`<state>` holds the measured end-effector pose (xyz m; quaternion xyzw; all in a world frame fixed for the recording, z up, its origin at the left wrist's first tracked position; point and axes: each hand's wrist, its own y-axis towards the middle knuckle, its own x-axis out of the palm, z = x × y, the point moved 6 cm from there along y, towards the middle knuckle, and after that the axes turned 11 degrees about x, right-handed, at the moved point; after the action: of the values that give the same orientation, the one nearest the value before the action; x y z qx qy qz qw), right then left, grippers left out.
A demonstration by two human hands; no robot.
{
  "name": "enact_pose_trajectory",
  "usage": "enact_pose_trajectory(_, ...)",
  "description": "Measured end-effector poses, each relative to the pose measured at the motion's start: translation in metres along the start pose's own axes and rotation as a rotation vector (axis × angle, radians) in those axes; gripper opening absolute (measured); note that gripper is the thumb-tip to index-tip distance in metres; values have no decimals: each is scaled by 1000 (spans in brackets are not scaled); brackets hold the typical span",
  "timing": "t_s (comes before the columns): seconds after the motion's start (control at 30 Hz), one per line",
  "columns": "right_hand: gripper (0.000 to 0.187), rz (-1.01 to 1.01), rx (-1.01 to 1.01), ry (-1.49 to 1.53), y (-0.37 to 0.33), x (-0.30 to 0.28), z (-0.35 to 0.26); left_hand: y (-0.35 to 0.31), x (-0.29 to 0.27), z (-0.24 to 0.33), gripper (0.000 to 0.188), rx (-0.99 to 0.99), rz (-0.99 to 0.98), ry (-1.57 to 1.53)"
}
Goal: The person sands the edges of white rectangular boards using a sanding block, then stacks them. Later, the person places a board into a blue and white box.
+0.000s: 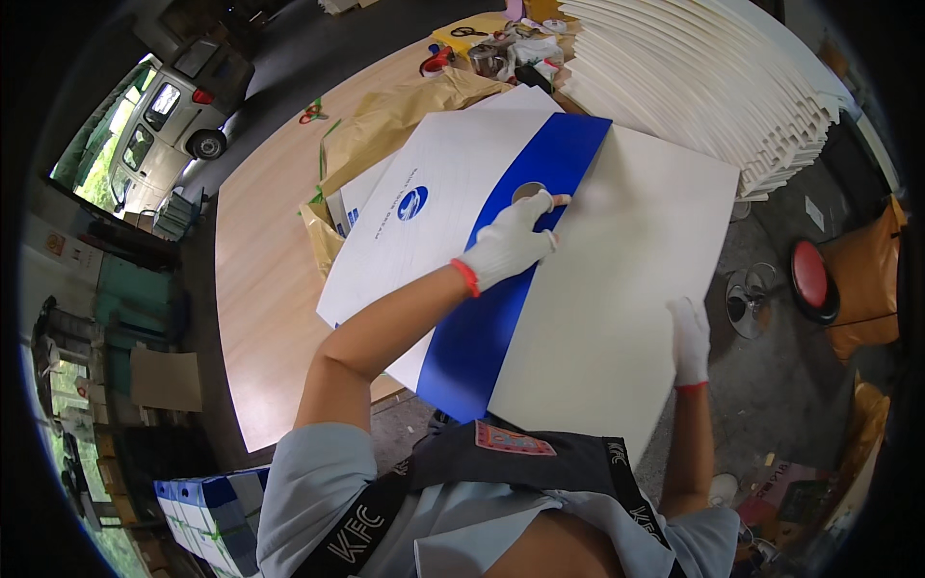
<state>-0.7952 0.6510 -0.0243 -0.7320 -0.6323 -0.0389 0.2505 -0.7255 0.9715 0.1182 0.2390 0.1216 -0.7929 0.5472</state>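
Observation:
A large white cardboard sheet with a wide blue band (479, 328) lies slanted over the table, with a round hole in the band. To its right a plain cream-white panel (607, 289) spreads past the table's near edge. My left hand (511, 241), in a white glove with a red cuff, rests on the blue band just below the hole. Its index finger and thumb are apart, the fingertips reaching the band's right edge. At the plain panel's right edge is my right hand (690, 342), gloved alike, its fingers against that edge; its thumb is hidden.
Brown wrapping paper (385, 120) lies beneath the sheet on the wooden table (260, 260). A tall stack of white boards (694, 82) stands at the far right. Scissors (467, 32) and red tape (436, 64) lie at the back. A red round stool (811, 275) stands right.

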Motion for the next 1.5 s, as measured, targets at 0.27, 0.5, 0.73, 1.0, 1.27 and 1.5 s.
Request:
enact_pose_trajectory(0.27, 32, 14, -96, -113, 34, 81, 2, 21, -20, -28, 58, 214, 255, 343)
enact_pose_trajectory(0.5, 30, -175, -33, 17, 47, 134, 8, 13, -19, -3, 50, 435, 277, 298)
enact_pose_trajectory(0.73, 29, -242, -122, -253, 80, 213, 97, 4, 48, 27, 52, 221, 171, 234)
enact_pose_trajectory(1.0, 34, -508, 359, 80, 70, 217, 159, -48, 51, -15, 65, 179, 144, 195)
enact_pose_trajectory(1.27, 42, -841, 786, -702, -78, 162, 115, -272, -29, -167, 48, -470, 1033, -173)
enact_pose_trajectory(1.5, 30, -581, 715, -375, -105, 229, 81, -317, -25, -206, 43, -511, 1402, -933)
